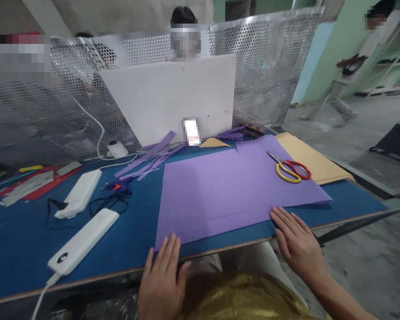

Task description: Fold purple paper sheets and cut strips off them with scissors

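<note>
My L hand [163, 282]: palm down, fingers straight fwd, thumb out, grip open, tips at near-L corner of purple sheet [213, 191], which lies on blue tbl [136, 231]. My R hand [298, 244]: also open, angled inward, fingertips at sheet's near edge.

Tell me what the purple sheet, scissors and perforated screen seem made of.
Purple sheet: matte, probably paper or thin card, given its faint crease.
Scissors: grey blades, likely metal; glossy red and yellow handles, probably plastic.
Perforated screen: silvery, likely sheet metal, judging by its glints and holes.
</note>
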Demonstrator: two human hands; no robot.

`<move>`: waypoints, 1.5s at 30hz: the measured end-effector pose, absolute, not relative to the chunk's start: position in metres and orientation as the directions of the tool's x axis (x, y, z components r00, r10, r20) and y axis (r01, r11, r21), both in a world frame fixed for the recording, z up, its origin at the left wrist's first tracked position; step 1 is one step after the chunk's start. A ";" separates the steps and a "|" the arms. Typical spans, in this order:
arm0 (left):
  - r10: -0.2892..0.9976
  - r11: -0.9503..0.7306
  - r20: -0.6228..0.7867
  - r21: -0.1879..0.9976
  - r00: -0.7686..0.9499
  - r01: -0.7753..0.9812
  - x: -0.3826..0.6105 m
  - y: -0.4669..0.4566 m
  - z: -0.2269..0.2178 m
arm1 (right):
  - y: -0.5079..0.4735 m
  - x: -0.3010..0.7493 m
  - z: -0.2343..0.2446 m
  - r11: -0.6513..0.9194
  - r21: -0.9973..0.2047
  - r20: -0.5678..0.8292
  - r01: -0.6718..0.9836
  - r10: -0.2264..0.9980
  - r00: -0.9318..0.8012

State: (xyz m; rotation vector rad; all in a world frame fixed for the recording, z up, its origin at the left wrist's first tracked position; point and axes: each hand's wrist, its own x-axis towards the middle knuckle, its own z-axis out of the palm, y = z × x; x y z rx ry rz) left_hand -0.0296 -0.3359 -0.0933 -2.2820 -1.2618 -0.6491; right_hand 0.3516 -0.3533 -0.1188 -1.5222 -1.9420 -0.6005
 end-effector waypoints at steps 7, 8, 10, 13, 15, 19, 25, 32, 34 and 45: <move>0.665 -0.422 0.623 -0.142 0.412 0.895 -0.061 -0.337 -0.095 | -0.355 0.362 -0.122 0.194 -0.018 0.674 0.981 0.727 -0.131; 0.658 -0.420 0.632 -0.141 0.408 0.896 -0.062 -0.337 -0.095 | -0.355 0.361 -0.122 0.189 -0.005 0.672 0.982 0.728 -0.136; 0.644 -0.417 0.646 -0.153 0.410 0.896 -0.063 -0.337 -0.094 | -0.355 0.361 -0.121 0.180 0.026 0.676 0.983 0.721 -0.150; 0.620 -0.417 0.654 -0.192 0.433 0.888 -0.066 -0.335 -0.092 | -0.356 0.363 -0.122 0.159 0.061 0.692 0.985 0.705 -0.156; 0.596 -0.422 0.660 -0.227 0.458 0.877 -0.070 -0.333 -0.091 | -0.357 0.364 -0.123 0.142 0.076 0.701 0.987 0.697 -0.154; 0.560 -0.430 0.654 -0.297 0.510 0.853 -0.077 -0.330 -0.088 | -0.355 0.364 -0.119 0.126 0.103 0.701 0.987 0.694 -0.162; 0.587 -0.444 0.617 -0.296 0.524 0.846 -0.081 -0.330 -0.082 | -0.355 0.361 -0.111 0.134 0.109 0.700 0.985 0.693 -0.172; 0.632 -0.393 0.657 -0.186 0.412 0.900 -0.062 -0.313 -0.076 | -0.339 0.357 -0.095 0.157 0.157 0.676 0.975 0.703 -0.222; 0.668 -0.419 0.616 -0.153 0.418 0.895 -0.056 -0.306 -0.069 | -0.329 0.354 -0.085 0.202 0.181 0.640 0.963 0.719 -0.271; 0.730 -0.590 0.433 0.007 0.529 0.808 -0.046 -0.287 -0.002 | -0.303 0.302 -0.030 0.549 -0.071 0.318 0.833 0.804 -0.503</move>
